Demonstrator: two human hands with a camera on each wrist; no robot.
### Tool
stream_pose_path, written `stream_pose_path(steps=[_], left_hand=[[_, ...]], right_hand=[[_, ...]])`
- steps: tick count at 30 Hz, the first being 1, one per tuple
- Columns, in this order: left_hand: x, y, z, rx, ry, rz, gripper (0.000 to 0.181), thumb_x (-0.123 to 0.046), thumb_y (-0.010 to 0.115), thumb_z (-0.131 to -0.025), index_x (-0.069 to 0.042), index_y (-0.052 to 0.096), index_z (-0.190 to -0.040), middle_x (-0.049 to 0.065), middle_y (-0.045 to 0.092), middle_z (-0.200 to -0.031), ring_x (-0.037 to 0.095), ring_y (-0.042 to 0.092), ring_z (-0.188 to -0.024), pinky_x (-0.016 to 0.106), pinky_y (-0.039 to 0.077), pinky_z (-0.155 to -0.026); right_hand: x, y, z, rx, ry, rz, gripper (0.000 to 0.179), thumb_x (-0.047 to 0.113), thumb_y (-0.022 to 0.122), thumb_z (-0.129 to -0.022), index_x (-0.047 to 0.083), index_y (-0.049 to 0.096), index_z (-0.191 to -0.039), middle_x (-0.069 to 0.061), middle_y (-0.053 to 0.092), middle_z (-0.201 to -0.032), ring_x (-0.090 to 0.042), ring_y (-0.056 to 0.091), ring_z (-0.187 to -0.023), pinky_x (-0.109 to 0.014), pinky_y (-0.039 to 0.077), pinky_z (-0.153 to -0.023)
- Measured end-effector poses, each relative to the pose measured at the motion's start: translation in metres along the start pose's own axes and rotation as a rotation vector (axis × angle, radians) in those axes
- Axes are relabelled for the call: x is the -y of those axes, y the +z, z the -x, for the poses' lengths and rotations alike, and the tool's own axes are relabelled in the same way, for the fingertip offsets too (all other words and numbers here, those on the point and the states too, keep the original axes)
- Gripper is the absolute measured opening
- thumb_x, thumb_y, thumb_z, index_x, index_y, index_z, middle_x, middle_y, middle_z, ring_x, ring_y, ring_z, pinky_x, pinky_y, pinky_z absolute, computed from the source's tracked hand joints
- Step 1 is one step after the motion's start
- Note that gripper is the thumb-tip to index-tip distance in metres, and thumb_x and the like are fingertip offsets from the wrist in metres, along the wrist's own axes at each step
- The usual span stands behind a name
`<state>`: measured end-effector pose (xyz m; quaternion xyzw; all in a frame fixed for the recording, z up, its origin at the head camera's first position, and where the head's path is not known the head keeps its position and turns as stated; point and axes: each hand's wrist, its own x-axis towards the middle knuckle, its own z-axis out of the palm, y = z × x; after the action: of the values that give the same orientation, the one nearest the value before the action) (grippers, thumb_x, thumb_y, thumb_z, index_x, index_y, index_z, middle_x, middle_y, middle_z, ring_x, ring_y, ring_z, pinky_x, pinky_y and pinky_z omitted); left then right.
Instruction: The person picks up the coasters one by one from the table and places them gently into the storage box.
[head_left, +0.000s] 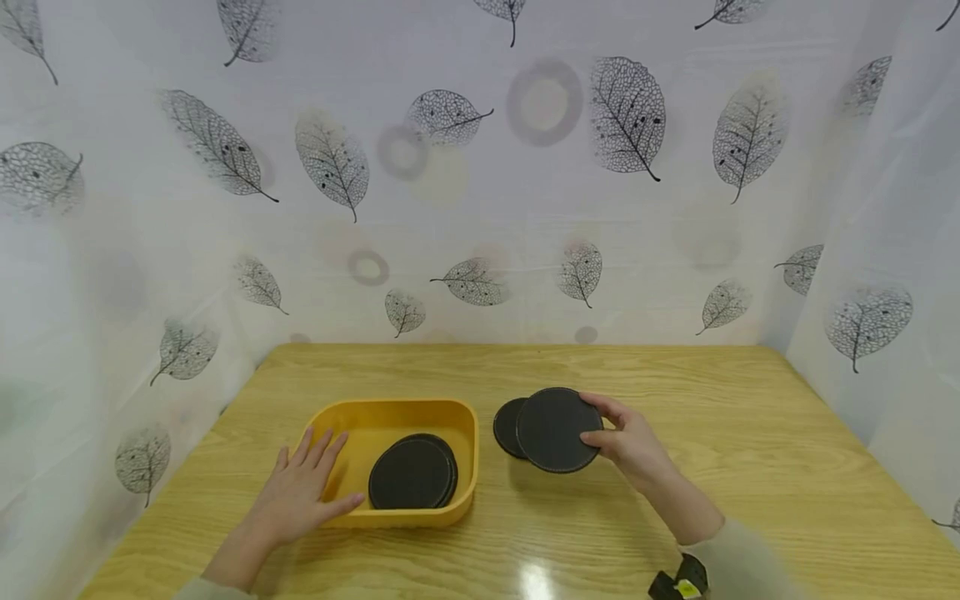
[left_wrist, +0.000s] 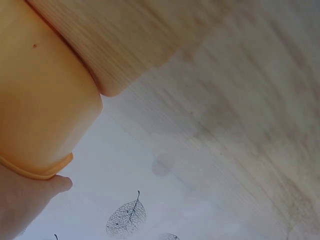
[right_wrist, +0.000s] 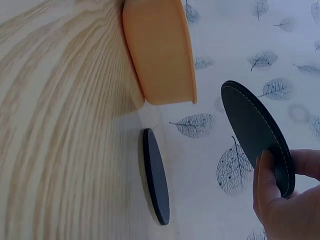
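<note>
My right hand [head_left: 633, 442] pinches a round black coaster [head_left: 557, 430] by its right edge, holding it above the table. Pale stitching runs along that coaster's rim in the right wrist view, where thumb and fingers grip it from both faces. A second black coaster [head_left: 508, 427] lies flat on the table, partly hidden behind the raised one. Inside the yellow plastic bin [head_left: 468, 467], overlapping black coasters [head_left: 411, 475] lie at the right end. Fingers spread, my left hand [head_left: 296, 492] rests over the bin's left rim.
The wooden table [head_left: 712, 400] reaches back to a white leaf-patterned curtain [head_left: 480, 208], which also encloses both sides. Near the right sleeve, at the front, sits a black strap-like device [head_left: 678, 579] with a yellow-green mark.
</note>
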<state>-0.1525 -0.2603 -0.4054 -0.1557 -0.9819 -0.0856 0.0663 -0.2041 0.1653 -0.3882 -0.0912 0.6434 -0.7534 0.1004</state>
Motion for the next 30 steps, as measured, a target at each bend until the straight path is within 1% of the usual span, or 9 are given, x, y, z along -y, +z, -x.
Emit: stream_pose_path(steps=[5,9,13,20,30], left_hand=[[-0.001,0.000,0.000,0.003,0.000,0.001,0.084,-0.059,0.053,-0.077,-0.001,0.033,-0.135,0.023,0.032,-0.135,0.044,0.015,-0.126,0.066,0.012,-0.092],[-0.001,0.000,0.000,0.006,-0.002,0.002,0.084,-0.058,0.053,-0.077,-0.001,0.033,-0.135,0.022,0.032,-0.136,0.044,0.015,-0.126,0.066,0.012,-0.092],[0.000,0.001,0.000,0.008,-0.003,-0.001,0.084,-0.059,0.052,-0.077,-0.001,0.033,-0.135,0.023,0.032,-0.136,0.044,0.014,-0.127,0.066,0.012,-0.092],[0.002,0.003,-0.001,0.004,-0.002,-0.013,0.085,-0.060,0.052,-0.077,-0.002,0.032,-0.135,0.021,0.033,-0.136,0.043,0.015,-0.127,0.066,0.012,-0.092],[0.002,0.004,0.000,-0.008,-0.005,-0.013,0.084,-0.059,0.052,-0.076,0.000,0.033,-0.134,0.023,0.033,-0.135,0.044,0.015,-0.126,0.065,0.013,-0.092]], right_hand=[[0.000,0.024,-0.007,0.083,-0.006,-0.041,0.063,-0.013,0.054,-0.076,-0.010,0.027,-0.133,-0.022,0.034,-0.125,-0.021,0.058,-0.090,-0.028,0.050,-0.069],[-0.003,0.043,-0.012,0.135,0.002,-0.055,0.061,-0.012,0.054,-0.077,-0.010,0.028,-0.133,-0.024,0.034,-0.125,-0.021,0.057,-0.092,-0.028,0.050,-0.070],[-0.006,0.061,-0.018,0.170,0.012,-0.061,0.060,-0.011,0.055,-0.078,-0.009,0.029,-0.132,-0.025,0.035,-0.125,-0.023,0.057,-0.090,-0.028,0.050,-0.067],[-0.011,0.088,-0.029,0.185,0.033,-0.055,0.058,-0.010,0.056,-0.077,-0.005,0.036,-0.131,-0.022,0.040,-0.124,-0.023,0.056,-0.094,-0.027,0.049,-0.067],[-0.016,0.118,-0.039,0.223,0.043,-0.116,0.057,-0.011,0.056,-0.077,-0.004,0.038,-0.130,-0.017,0.045,-0.116,-0.019,0.058,-0.088,-0.027,0.049,-0.070]])
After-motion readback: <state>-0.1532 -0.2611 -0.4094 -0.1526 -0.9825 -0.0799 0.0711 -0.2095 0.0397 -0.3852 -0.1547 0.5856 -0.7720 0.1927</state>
